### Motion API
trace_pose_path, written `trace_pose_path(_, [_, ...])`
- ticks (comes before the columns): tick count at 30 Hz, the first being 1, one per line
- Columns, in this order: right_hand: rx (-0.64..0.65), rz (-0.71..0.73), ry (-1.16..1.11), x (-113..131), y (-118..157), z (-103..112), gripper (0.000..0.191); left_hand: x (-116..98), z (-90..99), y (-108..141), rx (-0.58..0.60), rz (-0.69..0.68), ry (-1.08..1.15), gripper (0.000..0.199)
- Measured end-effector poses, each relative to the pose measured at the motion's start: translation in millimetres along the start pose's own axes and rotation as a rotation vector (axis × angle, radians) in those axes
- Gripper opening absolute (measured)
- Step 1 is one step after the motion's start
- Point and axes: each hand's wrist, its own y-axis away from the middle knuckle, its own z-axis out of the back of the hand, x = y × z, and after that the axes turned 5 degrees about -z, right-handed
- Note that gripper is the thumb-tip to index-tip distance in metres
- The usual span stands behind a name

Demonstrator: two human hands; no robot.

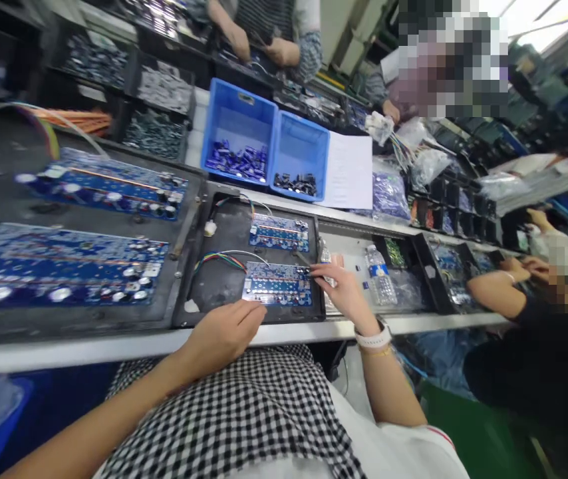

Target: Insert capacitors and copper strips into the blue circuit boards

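Observation:
My right hand (pixel 342 291) reaches over the right edge of the black tray (pixel 224 293). Its fingers pinch a slim dark tool (pixel 300 257) that looks like tweezers, with the tip at the upper right corner of a blue circuit board (pixel 277 285). Coloured wires (pixel 221 258) run from this board's left end. My left hand (pixel 229 331) rests on the tray's front edge by the board's lower left corner, fingers fairly straight and close together, undersides hidden. Behind, a second circuit board (pixel 279 233) lies in the same tray.
Two larger-looking boards (pixel 72 266) lie in a tray at left. Blue bins (pixel 239 120) of parts and a white paper sheet (pixel 348 169) stand behind. Right of my tray is a plastic bottle (pixel 380 274). Co-workers' hands (pixel 237 41) work across the bench and at far right.

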Motion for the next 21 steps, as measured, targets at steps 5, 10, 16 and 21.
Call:
trace_pose_path(5, [0.111, -0.005, 0.095, -3.9, -6.6, 23.9, 0.027, -5.6, 35.3, 61.1, -0.193, 0.048, -0.134, 0.033])
trace_pose_path(10, [-0.389, -0.118, -0.02, -32.3, -31.3, 19.9, 0.046, -18.8, 79.1, 185.8, -0.255, 0.977, -0.604, 0.019])
trace_pose_path(16, [-0.513, -0.207, -0.212, -55.2, -36.6, -6.1, 0.06, -17.7, 85.0, 267.7, -0.179, 1.537, -0.754, 0.066])
trace_pose_path(21, [-0.461, -0.244, -0.198, -62.0, -36.1, -12.6, 0.061, -2.3, 72.9, 274.8, -0.033, 1.647, -0.712, 0.063])
